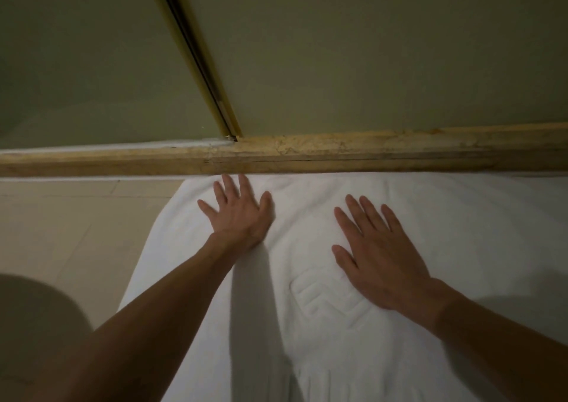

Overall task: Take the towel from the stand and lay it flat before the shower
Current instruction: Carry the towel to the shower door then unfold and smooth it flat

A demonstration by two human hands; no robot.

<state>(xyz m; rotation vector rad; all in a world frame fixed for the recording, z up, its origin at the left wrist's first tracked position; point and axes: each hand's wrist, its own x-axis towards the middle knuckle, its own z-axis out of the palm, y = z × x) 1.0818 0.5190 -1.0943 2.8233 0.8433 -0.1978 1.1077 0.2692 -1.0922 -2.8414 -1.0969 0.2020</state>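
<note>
Towel (430,217) flat on floor against shower sill (338,152); left hand (238,217), right hand (378,257) spread, palms pressing it.

One white towel (353,278) is seen, with one embossed emblem (325,301) pressed into it. Two hands are counted on it: one left hand (238,214) and one right hand (379,257), each with five fingers spread flat. One stone threshold (307,154) and one gold door frame (199,60) are shown.
</note>
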